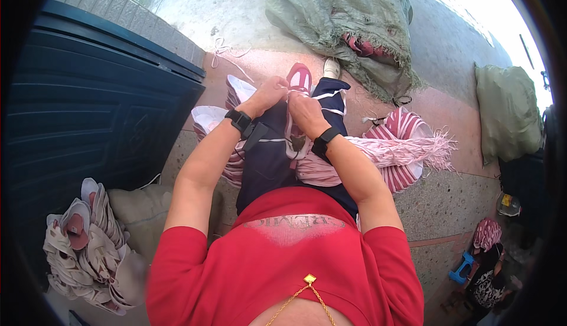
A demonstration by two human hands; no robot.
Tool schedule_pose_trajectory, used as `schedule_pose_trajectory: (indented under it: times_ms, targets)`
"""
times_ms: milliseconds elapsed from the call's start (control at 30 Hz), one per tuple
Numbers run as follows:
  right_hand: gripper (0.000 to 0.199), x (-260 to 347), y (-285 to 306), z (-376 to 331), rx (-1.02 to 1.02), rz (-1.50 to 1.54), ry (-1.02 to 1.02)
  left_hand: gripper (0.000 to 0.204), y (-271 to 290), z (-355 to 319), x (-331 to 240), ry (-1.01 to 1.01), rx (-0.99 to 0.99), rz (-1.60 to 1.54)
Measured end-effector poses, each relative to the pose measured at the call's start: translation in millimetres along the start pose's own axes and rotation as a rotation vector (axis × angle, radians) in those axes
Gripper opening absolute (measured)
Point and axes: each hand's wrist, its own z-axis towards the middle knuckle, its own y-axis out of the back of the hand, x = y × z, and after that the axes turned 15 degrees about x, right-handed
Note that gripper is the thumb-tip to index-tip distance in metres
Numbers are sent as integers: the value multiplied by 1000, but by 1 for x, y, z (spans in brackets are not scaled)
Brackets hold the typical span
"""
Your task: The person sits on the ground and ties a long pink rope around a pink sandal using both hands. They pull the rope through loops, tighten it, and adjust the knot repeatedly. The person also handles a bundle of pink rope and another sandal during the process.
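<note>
Dark blue panelled door (pixel 88 101), between 9 and 10 o'clock; grey tiled wall (pixel 136 22) between 10 and 11. Large pale green sack (pixel 313 7), frayed at one edge, between 12 and 1. Second green sack (pixel 508 113), near 3. Clear bottle (pixel 508 204) just past 3. Person (pixel 487 284) in patterned clothing, 4. Tan sack (pixel 142 211), 8.

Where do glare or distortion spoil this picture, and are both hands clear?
Head view: glare whitens parts of the top; head view: the dark blue door bows toward the black rim; head view: left hand and right hand are well lit, but fine finger contact is hard to read.
</note>
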Motion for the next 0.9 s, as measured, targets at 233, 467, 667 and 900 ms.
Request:
schedule_pose_trajectory:
  times_ms: [233, 467, 667, 900]
  targets:
    - [14, -17, 22, -18, 160, -109, 186, 27, -3, -11, -17, 75, -23, -93]
    - [23, -34, 60, -44, 214, 545, -101, 31, -1, -2, -6, 26, -1, -10]
    - [21, -11, 28, -23, 38, 518, -226, 20, -4, 10, 8, -41, -97, 497]
    - [20, -3, 14, -17, 37, 428, -169, 21, -8, 14, 16, -6, -117, 473]
